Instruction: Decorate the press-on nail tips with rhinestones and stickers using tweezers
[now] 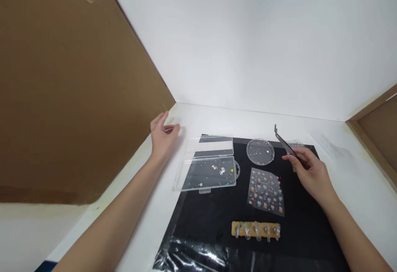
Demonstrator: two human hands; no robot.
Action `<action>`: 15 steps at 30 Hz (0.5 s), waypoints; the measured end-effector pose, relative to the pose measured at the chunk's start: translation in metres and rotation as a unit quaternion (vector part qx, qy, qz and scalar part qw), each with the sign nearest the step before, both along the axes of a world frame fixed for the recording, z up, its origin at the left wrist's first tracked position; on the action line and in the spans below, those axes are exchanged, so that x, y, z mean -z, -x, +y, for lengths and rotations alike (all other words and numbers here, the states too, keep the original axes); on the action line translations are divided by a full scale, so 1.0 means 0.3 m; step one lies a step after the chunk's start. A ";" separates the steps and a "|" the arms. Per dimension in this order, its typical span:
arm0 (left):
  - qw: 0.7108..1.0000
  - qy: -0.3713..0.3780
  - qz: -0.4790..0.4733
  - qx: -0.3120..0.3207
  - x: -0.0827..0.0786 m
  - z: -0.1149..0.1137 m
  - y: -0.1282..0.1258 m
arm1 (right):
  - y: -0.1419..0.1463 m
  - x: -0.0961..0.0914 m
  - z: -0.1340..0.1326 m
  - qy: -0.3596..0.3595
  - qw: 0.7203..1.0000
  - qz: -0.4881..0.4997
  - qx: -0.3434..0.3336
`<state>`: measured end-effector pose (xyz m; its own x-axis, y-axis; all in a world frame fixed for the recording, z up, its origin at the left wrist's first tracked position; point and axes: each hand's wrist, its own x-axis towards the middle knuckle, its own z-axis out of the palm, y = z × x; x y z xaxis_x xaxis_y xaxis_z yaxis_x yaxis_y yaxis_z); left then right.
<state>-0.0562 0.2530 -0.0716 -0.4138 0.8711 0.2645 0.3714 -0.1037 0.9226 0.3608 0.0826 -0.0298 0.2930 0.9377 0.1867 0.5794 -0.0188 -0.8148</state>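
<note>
My right hand (pixel 313 174) grips metal tweezers (pixel 285 144) with a bent tip, raised above the black mat's far right part. My left hand (pixel 163 137) is at the far left, over the white surface beside the brown panel. Its fingers are curled, and a faint clear edge shows at the fingertips; what they hold is too faint to name. Between the hands lie an open clear plastic case (pixel 206 172) with small charms and a round clear dish (pixel 260 152) of tiny bits. Nearer are a sticker sheet (pixel 266 191) and a tan strip (pixel 256 230) bearing several clear nail tips.
The black mat (pixel 211 214) lies on a white surface, with glossy film along its near edge. Another small sticker sheet (pixel 294 143) sits behind the tweezers. A brown panel (pixel 77 90) stands left, a white wall (pixel 248 48) behind, and a wood-edged panel (pixel 376 139) right.
</note>
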 end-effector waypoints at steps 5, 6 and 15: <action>1.000 0.011 0.009 -0.009 0.004 0.006 -0.002 | 0.001 -0.018 -0.011 -0.005 0.999 -0.045 -0.012; 1.000 0.014 0.009 -0.008 0.002 0.004 -0.004 | 0.001 -0.017 -0.013 -0.014 0.998 -0.054 -0.006; 0.998 0.030 0.033 0.036 -0.025 -0.023 -0.011 | -0.002 -0.016 -0.011 -0.117 0.979 -0.165 -0.027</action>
